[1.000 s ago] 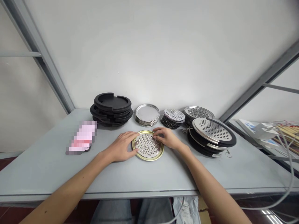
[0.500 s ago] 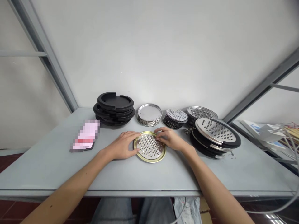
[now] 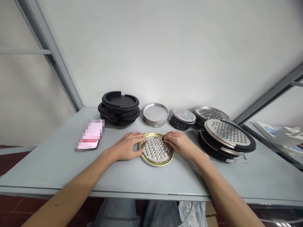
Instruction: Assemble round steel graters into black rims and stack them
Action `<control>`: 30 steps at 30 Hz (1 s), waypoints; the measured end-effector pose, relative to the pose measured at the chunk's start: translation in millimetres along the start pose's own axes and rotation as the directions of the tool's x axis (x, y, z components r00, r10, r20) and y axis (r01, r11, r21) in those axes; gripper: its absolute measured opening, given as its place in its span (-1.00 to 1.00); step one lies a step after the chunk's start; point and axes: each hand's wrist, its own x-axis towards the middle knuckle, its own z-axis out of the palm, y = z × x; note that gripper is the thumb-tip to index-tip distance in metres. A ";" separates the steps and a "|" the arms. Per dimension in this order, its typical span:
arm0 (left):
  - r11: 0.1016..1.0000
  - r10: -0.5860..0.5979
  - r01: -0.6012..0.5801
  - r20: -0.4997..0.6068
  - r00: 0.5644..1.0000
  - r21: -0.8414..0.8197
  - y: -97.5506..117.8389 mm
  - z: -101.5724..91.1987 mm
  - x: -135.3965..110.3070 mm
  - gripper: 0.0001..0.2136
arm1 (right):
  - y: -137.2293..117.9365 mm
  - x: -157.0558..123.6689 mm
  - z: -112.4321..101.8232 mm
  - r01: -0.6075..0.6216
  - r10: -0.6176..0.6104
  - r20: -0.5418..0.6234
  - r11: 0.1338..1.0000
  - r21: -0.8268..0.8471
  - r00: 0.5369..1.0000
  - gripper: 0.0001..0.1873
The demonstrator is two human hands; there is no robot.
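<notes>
A round perforated silver disc [image 3: 156,149] lies inside a gold-rimmed round lid [image 3: 155,163] on the grey table [image 3: 59,164]. My left hand [image 3: 126,146] rests at the lid's left rim, fingers curled against its edge. At the right rim my right hand [image 3: 181,143] lies with its fingers pressing on the disc's upper right part. Both hands touch the disc and lid, which sit flat on the table.
Along the back stand a stack of black rings [image 3: 119,107], a stack of plain silver lids [image 3: 155,114], a small pile of perforated discs [image 3: 183,118] and a pile of assembled black-rimmed perforated plates [image 3: 226,138]. A blurred pink item [image 3: 91,138] lies at left.
The view has shifted slightly, so everything sits a little more to the right. My hands stay on the disc and lid, with the right fingers pressing further onto the disc.
</notes>
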 end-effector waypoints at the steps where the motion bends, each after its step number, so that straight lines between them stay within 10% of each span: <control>1: 1.000 -0.001 0.001 0.004 1.000 0.000 -0.1 -0.1 0.0 -0.51 | -1.7 -0.2 -0.1 -0.011 0.011 0.009 1.000 -0.013 1.000 -0.74; 12: 1.000 -0.015 0.016 0.047 0.999 -0.003 -0.5 -0.8 0.0 -0.47 | 3.7 -4.5 2.9 -0.251 0.259 0.009 0.925 0.284 0.966 -0.86; 30: 1.000 -0.016 0.015 0.055 0.998 0.019 3.3 0.8 -0.7 -0.61 | 3.9 -20.0 0.0 -0.064 0.069 -0.126 0.997 0.044 0.990 -0.74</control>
